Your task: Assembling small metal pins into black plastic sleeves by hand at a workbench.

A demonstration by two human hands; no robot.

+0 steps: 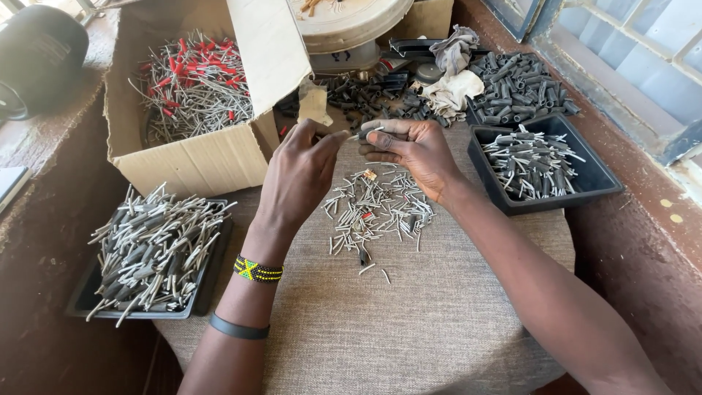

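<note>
Where the coarse woven cloth [409,322] covers the worktop at frame centre, left hand [300,175] and right hand [409,150] meeting, fingers [380,130] of both pinched shut on one thin metal pin [365,133] — just above a loose scatter of pins [376,208]. At upper left, a cardboard box [197,157] of red-tipped pins; lower left, a black tray [150,252] heaped with grey-sleeved pins; at right, another black tray [541,164] with fewer — dark rubber sleeves [515,88] piled behind.
</note>
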